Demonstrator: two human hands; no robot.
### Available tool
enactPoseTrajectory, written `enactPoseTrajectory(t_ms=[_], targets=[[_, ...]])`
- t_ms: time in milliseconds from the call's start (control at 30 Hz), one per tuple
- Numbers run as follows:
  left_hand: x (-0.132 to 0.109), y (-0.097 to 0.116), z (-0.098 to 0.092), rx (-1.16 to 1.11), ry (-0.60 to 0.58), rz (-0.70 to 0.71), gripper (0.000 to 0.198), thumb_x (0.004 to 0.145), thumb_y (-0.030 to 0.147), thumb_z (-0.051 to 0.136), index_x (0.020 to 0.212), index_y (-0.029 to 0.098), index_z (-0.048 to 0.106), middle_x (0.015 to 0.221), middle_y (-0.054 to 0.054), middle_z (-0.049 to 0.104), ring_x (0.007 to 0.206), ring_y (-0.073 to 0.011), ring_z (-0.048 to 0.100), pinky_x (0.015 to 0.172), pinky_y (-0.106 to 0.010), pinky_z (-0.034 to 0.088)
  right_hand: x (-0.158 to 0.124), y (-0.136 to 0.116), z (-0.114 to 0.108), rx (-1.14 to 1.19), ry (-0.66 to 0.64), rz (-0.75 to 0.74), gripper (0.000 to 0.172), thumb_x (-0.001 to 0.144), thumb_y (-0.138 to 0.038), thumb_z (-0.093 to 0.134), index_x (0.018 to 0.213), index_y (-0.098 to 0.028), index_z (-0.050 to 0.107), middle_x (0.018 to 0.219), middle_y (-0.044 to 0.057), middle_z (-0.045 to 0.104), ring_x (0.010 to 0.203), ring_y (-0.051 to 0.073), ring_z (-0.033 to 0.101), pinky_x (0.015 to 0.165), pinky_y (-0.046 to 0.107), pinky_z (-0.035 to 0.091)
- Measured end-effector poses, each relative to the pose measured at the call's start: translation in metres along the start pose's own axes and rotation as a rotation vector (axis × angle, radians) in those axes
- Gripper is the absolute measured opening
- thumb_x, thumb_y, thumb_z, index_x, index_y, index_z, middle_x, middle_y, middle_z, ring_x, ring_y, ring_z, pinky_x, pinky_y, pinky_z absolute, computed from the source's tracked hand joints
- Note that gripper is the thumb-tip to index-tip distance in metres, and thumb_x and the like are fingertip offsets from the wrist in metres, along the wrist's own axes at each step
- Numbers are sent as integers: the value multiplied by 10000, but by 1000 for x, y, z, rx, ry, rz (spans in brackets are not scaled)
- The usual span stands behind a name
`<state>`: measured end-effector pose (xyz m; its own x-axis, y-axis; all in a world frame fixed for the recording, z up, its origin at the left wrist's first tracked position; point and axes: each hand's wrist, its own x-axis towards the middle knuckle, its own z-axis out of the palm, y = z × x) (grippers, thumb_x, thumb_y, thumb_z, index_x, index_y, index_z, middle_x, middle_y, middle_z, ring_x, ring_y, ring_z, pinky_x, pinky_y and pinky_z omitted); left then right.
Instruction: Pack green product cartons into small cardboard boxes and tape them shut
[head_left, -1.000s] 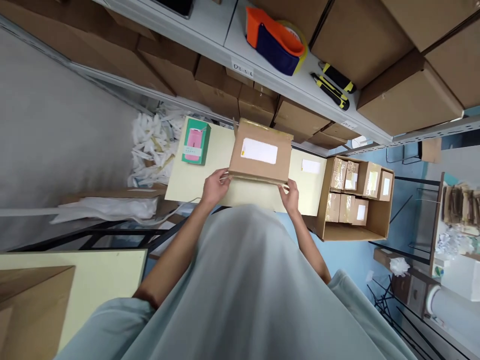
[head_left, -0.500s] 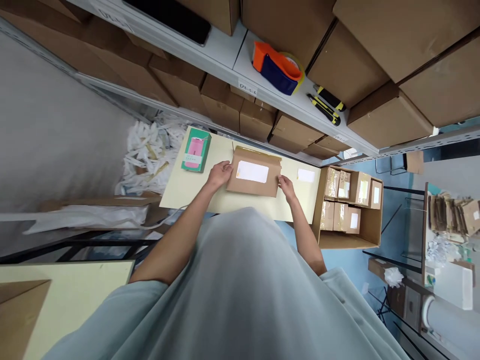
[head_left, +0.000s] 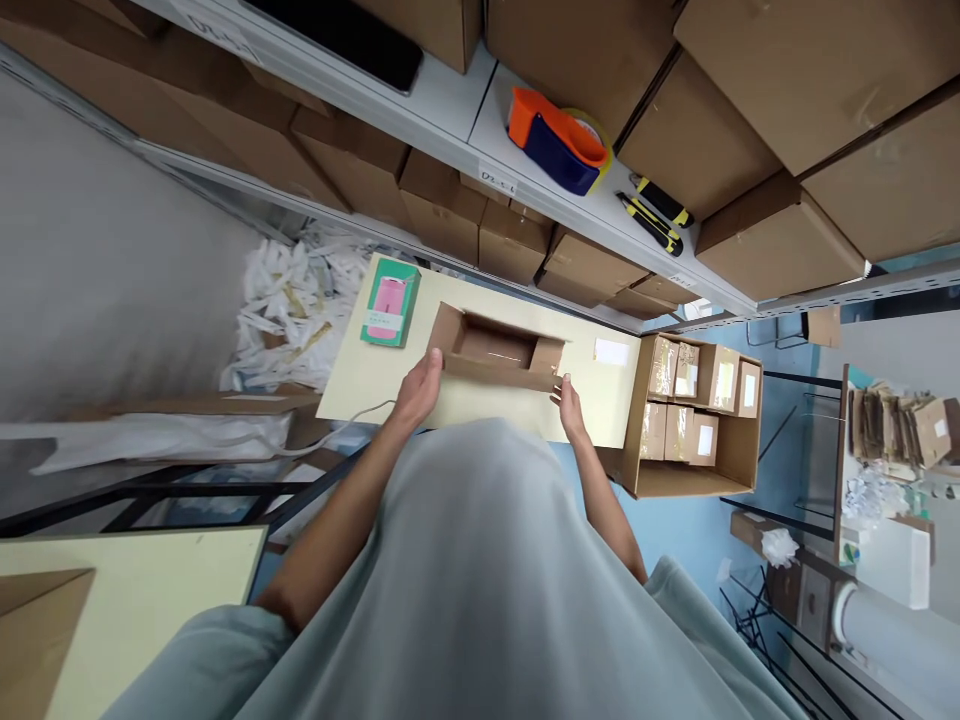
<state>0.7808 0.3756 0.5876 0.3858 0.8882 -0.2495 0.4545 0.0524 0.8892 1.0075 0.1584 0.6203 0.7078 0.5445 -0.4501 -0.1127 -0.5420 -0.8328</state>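
A small cardboard box (head_left: pixel 495 348) lies open on the pale yellow table (head_left: pixel 472 412), its hollow inside facing up. Its near flap (head_left: pixel 502 375) is folded out towards me. My left hand (head_left: pixel 420 388) grips the left end of that flap, the thumb along its edge. At the flap's right end, my right hand (head_left: pixel 568 403) holds the corner between thumb and fingers. A green box with a pink picture (head_left: pixel 391 302) lies to the left of the cardboard box. A white label (head_left: pixel 611 351) rests on the table to the right.
A large carton (head_left: pixel 697 483) holding several taped small boxes stands at the table's right end. Over the far edge runs a shelf (head_left: pixel 450 95) with an orange and blue tape dispenser (head_left: pixel 559 140), two cutters (head_left: pixel 656 215) and cartons. Scrap paper (head_left: pixel 292 310) is heaped at left.
The cardboard box has turned from showing its labelled lid to showing its open inside, with the flap lowered towards me. Both hands have moved slightly nearer my body.
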Motion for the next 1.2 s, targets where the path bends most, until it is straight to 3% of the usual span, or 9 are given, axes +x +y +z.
enactPoseTrajectory(t_ms=[167, 300, 467, 567, 633, 767, 900, 1033, 1200], targets=[[-15, 35, -11, 101, 307, 285, 467, 1114, 523, 640, 1440, 205, 741, 1487, -209, 747, 1443, -376, 680, 1247, -569, 547, -3, -19, -5, -236, 244, -259, 684, 1148, -760, 461, 1287, -180, 796, 1391, 212, 810, 1318, 315, 755, 1152, 498, 629], [-10, 61, -4, 232, 89, 469, 323, 1133, 384, 582, 1306, 252, 821, 1324, -139, 815, 1302, -346, 730, 1213, -550, 559, 3, -49, -6, -494, 128, -429, 393, 1187, -454, 553, 1130, -205, 852, 1319, 175, 823, 1283, 302, 764, 1163, 461, 615], [-10, 56, 16, 423, -113, 531, 328, 1106, 393, 582, 1169, 244, 868, 1303, -147, 851, 1377, -395, 713, 1273, -628, 495, 13, -73, 2, -718, 13, -425, 279, 1168, -311, 613, 1158, -235, 882, 1221, 119, 871, 1167, 303, 804, 1066, 414, 635], [-23, 47, 15, 445, -113, 531, 338, 1121, 390, 561, 1168, 247, 864, 1286, -144, 857, 1369, -384, 724, 1324, -639, 449, 15, -78, 8, -746, -199, -411, 287, 1181, -322, 613, 1130, -291, 893, 1134, 58, 901, 1077, 283, 841, 1019, 385, 650], [-33, 42, 10, 448, -118, 515, 346, 1135, 401, 550, 1166, 254, 862, 1272, -136, 857, 1341, -369, 733, 1332, -633, 444, 17, -79, 13, -746, -252, -457, 288, 1185, -300, 600, 1246, -285, 881, 1294, 65, 890, 1237, 279, 825, 1125, 394, 637], [-49, 28, 2, 492, -177, 467, 325, 1120, 379, 558, 1077, 258, 856, 1300, -136, 840, 1310, -356, 737, 1329, -617, 454, 29, -82, 26, -741, -160, -548, 416, 1180, -293, 595, 1559, -205, 741, 1712, 146, 661, 1587, 286, 628, 1360, 441, 515], [-53, 19, 0, 562, -238, 429, 333, 1031, 291, 626, 1281, 235, 839, 1463, -182, 783, 1455, -403, 665, 1315, -616, 459, 48, -84, 47, -808, -95, -512, 625, 1089, -311, 763, 1683, -176, 625, 1820, 232, 487, 1732, 383, 427, 1401, 576, 454], [-49, 25, 3, 619, -229, 400, 424, 1016, 208, 596, 1376, 243, 818, 1430, -202, 792, 1412, -425, 680, 1282, -639, 460, 56, -80, 61, -898, -103, -424, 821, 997, -138, 786, 1772, -150, 516, 1945, 271, 245, 1848, 444, 153, 1429, 674, 350], [-44, 31, 7, 637, -190, 375, 392, 977, 192, 621, 1292, 264, 843, 1368, -201, 806, 1539, -448, 604, 1281, -671, 429, 55, -69, 67, -881, -98, -433, 871, 990, -153, 781, 1798, -112, 459, 1967, 279, 164, 1859, 447, 97, 1445, 671, 305]])
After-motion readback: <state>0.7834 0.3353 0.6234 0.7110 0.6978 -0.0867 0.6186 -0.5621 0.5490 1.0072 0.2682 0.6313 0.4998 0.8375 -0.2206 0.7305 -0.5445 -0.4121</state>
